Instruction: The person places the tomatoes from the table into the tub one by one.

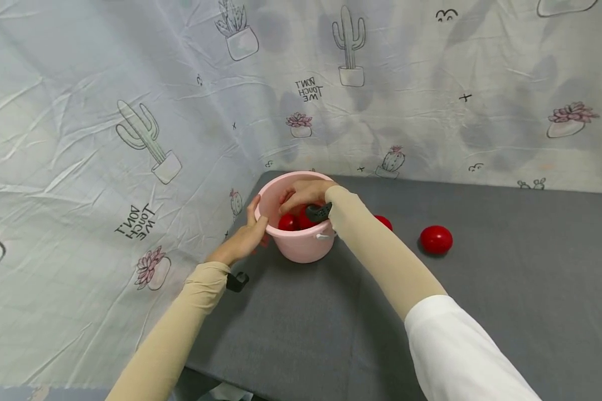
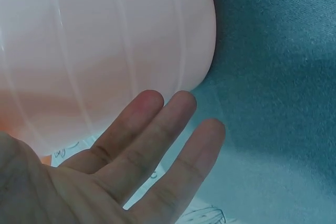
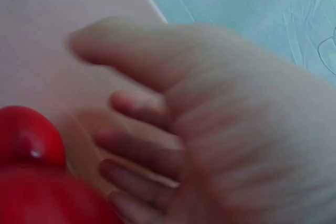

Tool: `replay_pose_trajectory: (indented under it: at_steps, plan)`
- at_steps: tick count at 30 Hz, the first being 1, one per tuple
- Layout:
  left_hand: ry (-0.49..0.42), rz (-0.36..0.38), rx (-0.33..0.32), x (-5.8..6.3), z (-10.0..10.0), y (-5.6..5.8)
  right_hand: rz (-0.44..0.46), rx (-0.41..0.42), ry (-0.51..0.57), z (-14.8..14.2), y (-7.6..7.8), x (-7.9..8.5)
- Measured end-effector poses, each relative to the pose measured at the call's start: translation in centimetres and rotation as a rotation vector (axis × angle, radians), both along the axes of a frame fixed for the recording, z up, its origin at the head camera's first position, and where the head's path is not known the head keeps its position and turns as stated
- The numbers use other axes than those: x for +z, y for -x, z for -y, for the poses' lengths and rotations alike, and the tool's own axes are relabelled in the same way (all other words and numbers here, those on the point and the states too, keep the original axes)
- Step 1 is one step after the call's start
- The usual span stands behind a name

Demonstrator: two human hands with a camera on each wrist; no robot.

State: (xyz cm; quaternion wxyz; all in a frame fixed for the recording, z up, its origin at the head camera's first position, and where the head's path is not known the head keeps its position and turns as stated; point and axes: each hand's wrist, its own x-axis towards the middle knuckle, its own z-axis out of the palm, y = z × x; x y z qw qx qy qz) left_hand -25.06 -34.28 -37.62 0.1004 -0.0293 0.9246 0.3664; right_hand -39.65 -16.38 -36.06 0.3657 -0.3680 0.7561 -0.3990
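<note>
Head view: the pink bucket (image 1: 301, 245) sits at frame centre on the grey bench (image 1: 481, 312), steadied by the left hand (image 1: 246, 236), fingers straight against its wall. The right hand (image 1: 306, 195) is lowered inside, fingers loosely spread and empty above the red balls (image 1: 287, 223). A ball is best gripped fully while the bucket is kept pressed down.

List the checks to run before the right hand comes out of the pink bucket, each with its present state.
1. Left hand steadies the pink bucket at its rim: ok.
2. Bucket upright on the grey table: ok.
3. Right hand inside the bucket, above the red balls: ok.
4. Right hand free of any ball: cannot tell, wrist view is blurred.
5. Loose red ball lies apart from the bucket: ok.
</note>
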Motion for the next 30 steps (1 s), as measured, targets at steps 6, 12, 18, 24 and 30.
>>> replay_pose_trajectory:
  at_steps: [6, 12, 18, 24, 30]
  plan:
    - [0.005, 0.032, -0.037, -0.4, -1.0, 0.0, -0.038, -0.131, 0.138, -2.0, -0.9, 0.2]
    - [0.000, 0.039, -0.030, -0.4, -1.1, 0.0, -0.050, -0.135, 0.327, -4.0, -2.2, 3.1]
    - [0.003, 0.009, -0.020, 0.6, -0.7, 0.1, -0.169, -0.177, 0.422, -6.3, -2.9, 7.2]
    - [0.005, 0.014, -0.016, 0.9, -0.5, -0.4, -0.217, -0.186, 0.476, -8.5, -4.0, 9.6]
    - [-0.004, 0.007, -0.005, 0.5, -0.3, -0.9, -0.432, -0.277, 0.460, -10.5, -5.1, 9.9]
